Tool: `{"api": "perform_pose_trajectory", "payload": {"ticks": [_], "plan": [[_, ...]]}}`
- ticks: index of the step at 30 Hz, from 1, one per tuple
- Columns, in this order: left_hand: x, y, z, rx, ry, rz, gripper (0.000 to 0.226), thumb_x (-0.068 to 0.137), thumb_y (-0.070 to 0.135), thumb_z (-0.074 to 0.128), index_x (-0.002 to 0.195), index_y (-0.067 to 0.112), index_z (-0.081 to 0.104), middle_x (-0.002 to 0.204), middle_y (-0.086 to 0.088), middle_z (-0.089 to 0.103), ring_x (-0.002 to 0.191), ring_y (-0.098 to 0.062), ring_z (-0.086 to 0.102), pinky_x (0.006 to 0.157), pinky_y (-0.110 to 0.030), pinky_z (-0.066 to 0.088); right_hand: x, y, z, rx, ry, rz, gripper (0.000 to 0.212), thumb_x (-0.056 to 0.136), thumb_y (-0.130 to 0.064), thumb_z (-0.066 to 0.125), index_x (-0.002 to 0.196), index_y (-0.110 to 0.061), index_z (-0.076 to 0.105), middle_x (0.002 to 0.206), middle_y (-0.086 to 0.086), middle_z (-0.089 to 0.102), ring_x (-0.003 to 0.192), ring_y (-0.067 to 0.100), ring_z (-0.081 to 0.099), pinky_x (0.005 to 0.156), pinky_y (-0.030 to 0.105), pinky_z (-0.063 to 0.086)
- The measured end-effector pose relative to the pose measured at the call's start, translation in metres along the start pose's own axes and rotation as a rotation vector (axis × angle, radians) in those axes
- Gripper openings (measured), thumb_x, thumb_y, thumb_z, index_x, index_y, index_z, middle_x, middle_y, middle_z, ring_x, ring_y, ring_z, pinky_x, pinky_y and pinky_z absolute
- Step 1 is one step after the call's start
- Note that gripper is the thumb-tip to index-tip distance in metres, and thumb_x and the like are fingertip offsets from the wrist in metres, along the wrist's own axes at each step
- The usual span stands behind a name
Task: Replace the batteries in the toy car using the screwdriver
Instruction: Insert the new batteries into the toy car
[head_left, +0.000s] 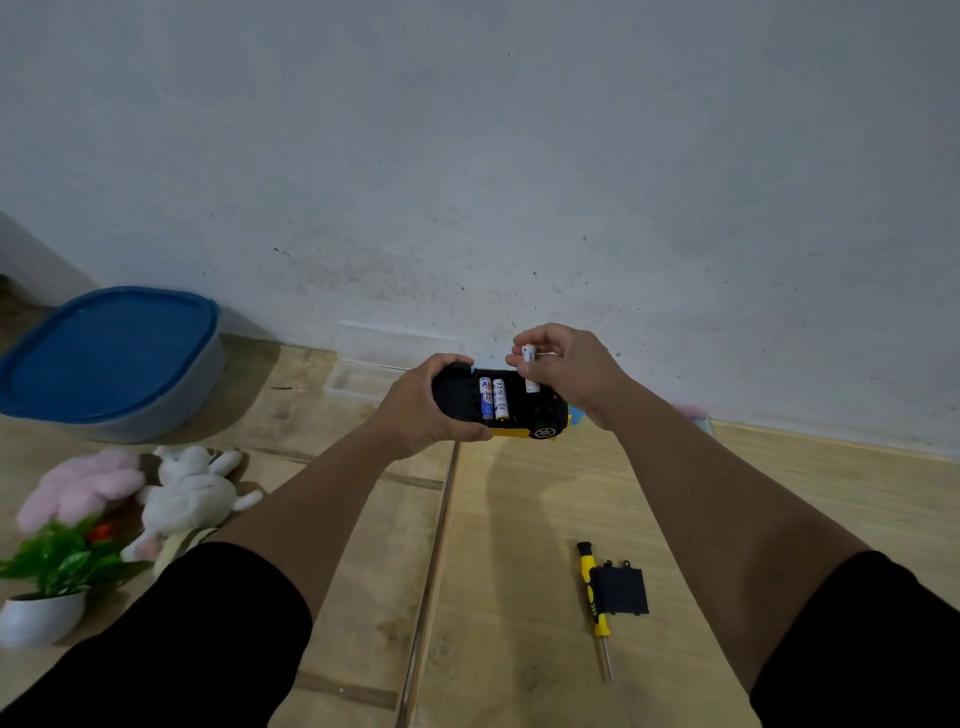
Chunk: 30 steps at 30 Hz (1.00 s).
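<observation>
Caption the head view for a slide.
Left hand steadies the upturned toy car while right hand lowers a battery into its open compartment.

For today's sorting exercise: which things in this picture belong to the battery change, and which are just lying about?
Job: toy car, two fitted batteries, battery in right hand, screwdriver, battery cover.

Lying about: blue-lidded tub, plush rabbits, potted plant, clear box.

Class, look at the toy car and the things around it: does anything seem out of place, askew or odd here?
Nothing looks damaged or spilled. The toy car is held upside down in the left hand, its battery bay open with two batteries seated. The right hand holds a third battery. The removed cover lies beside the screwdriver.
</observation>
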<state>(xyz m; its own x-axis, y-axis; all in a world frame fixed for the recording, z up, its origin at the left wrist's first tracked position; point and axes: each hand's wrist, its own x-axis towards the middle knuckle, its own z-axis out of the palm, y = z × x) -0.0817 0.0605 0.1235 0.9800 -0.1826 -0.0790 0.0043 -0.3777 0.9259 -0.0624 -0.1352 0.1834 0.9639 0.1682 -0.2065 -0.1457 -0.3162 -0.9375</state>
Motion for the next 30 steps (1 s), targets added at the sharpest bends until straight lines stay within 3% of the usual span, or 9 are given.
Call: {"api": "perform_pose_trajectory", "payload": {"ticks": [5, 11, 14, 18, 21, 24, 27, 30], "plan": [[0.003, 0.003, 0.001, -0.019, 0.004, 0.003, 0.082, 0.052, 0.015, 0.092, 0.122, 0.021, 0.051, 0.112, 0.007, 0.061, 0.105, -0.009, 0.06, 0.081, -0.018, 0.052, 0.006, 0.002, 0.001, -0.129, 0.125, -0.083, 0.014, 0.08, -0.014, 0.072, 0.093, -0.02, 0.068, 0.086, -0.004, 0.058, 0.087, 0.021, 0.061, 0.085, 0.04, 0.052], [0.007, 0.006, 0.005, -0.038, 0.011, 0.015, 0.081, 0.051, 0.017, 0.092, 0.122, 0.022, 0.052, 0.113, 0.004, 0.061, 0.105, -0.012, 0.06, 0.088, -0.027, 0.054, 0.006, 0.002, 0.007, -0.248, 0.205, -0.173, 0.018, 0.08, -0.014, 0.07, 0.094, -0.019, 0.061, 0.078, -0.001, 0.058, 0.079, 0.015, 0.058, 0.066, 0.019, 0.044], [0.006, 0.008, 0.006, -0.049, 0.015, 0.019, 0.08, 0.052, 0.015, 0.092, 0.121, 0.022, 0.052, 0.114, 0.004, 0.06, 0.105, -0.012, 0.06, 0.087, -0.026, 0.054, 0.006, 0.001, 0.01, -0.379, 0.181, -0.196, 0.015, 0.08, -0.013, 0.069, 0.092, -0.016, 0.062, 0.086, 0.006, 0.065, 0.079, 0.014, 0.057, 0.063, 0.015, 0.041], [0.004, 0.01, 0.006, -0.064, 0.025, 0.022, 0.079, 0.054, 0.011, 0.091, 0.122, 0.021, 0.052, 0.114, 0.004, 0.06, 0.104, -0.011, 0.06, 0.084, -0.022, 0.054, 0.009, 0.004, 0.008, -0.66, 0.173, -0.236, 0.022, 0.083, -0.023, 0.067, 0.103, -0.014, 0.066, 0.101, 0.004, 0.064, 0.106, 0.02, 0.05, 0.08, 0.025, 0.039], [0.003, 0.008, 0.002, -0.077, 0.043, 0.014, 0.078, 0.054, 0.012, 0.091, 0.12, 0.023, 0.052, 0.114, 0.004, 0.06, 0.103, -0.01, 0.061, 0.082, -0.021, 0.054, 0.009, 0.003, 0.004, -0.856, 0.112, -0.279, 0.027, 0.084, -0.041, 0.063, 0.102, -0.023, 0.07, 0.104, 0.001, 0.062, 0.11, 0.022, 0.043, 0.087, 0.036, 0.039], [0.001, 0.004, -0.001, -0.089, 0.054, 0.003, 0.078, 0.053, 0.013, 0.091, 0.12, 0.024, 0.052, 0.115, 0.003, 0.06, 0.105, -0.012, 0.061, 0.086, -0.027, 0.054, 0.006, 0.002, -0.002, -0.898, -0.052, -0.279, 0.052, 0.064, -0.062, 0.071, 0.106, -0.032, 0.065, 0.107, -0.006, 0.06, 0.111, 0.018, 0.043, 0.09, 0.04, 0.04], [0.0, 0.003, -0.002, -0.097, 0.07, -0.008, 0.078, 0.053, 0.014, 0.091, 0.12, 0.023, 0.053, 0.116, 0.003, 0.06, 0.105, -0.011, 0.061, 0.087, -0.027, 0.054, 0.001, 0.004, -0.003, -0.962, -0.169, -0.273, 0.08, 0.054, -0.055, 0.082, 0.124, -0.029, 0.051, 0.124, -0.006, 0.05, 0.12, 0.015, 0.036, 0.1, 0.039, 0.034], [-0.002, 0.005, -0.003, -0.11, 0.064, -0.008, 0.078, 0.053, 0.012, 0.091, 0.12, 0.024, 0.052, 0.116, 0.004, 0.06, 0.105, -0.01, 0.06, 0.084, -0.023, 0.053, -0.002, 0.007, -0.002, -1.03, -0.137, -0.349, 0.082, 0.06, -0.044, 0.082, 0.131, -0.024, 0.046, 0.13, -0.004, 0.046, 0.125, 0.015, 0.033, 0.102, 0.035, 0.03]]}}
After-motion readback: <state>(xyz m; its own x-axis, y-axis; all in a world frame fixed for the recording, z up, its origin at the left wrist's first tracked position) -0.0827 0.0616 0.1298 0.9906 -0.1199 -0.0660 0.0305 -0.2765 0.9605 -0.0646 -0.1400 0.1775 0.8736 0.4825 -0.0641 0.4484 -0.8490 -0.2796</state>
